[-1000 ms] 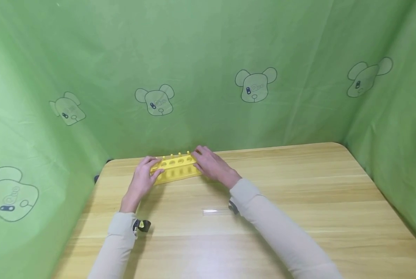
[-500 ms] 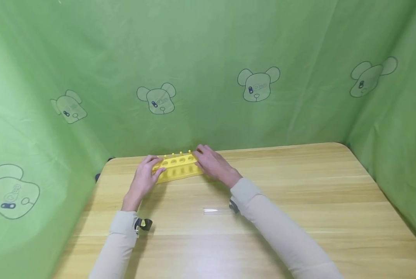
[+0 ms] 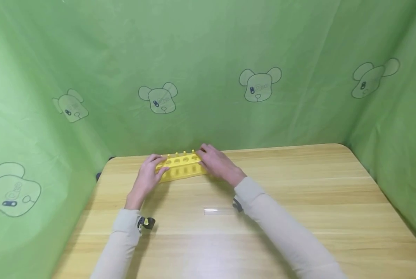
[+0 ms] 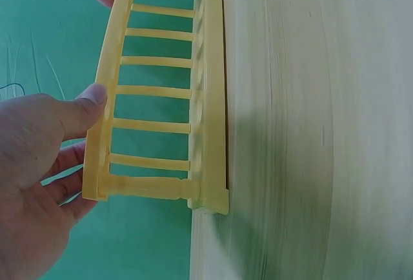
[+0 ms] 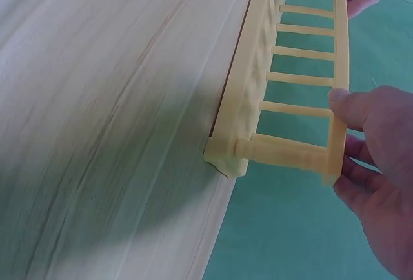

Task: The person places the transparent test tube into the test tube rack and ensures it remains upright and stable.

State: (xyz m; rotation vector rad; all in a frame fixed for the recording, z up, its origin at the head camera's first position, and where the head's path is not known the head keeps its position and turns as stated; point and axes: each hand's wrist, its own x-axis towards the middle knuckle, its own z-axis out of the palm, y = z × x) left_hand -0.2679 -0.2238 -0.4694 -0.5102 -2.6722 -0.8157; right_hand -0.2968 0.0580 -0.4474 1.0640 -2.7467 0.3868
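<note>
A yellow test tube rack (image 3: 181, 164) stands near the table's far edge, with a row of round holes on top and short pegs along its back. Its left end is gripped by my left hand (image 3: 146, 176), the thumb on the near side of the top bar and the fingers behind. At the other end, my right hand (image 3: 220, 163) grips the top bar the same way, as the right wrist view shows, thumb in front. Nearer to me, a clear test tube (image 3: 213, 211) lies flat on the table, its right end close to the right wrist camera.
The wooden table (image 3: 298, 201) has a rounded far right corner. Green curtains (image 3: 208, 77) printed with bear faces hang behind it and on both sides. Small wrist cameras (image 3: 146, 223) are strapped at both cuffs.
Both hands have slid the rack slightly to the right along the far edge, keeping their hold on it. The test tube has stayed where it lies.
</note>
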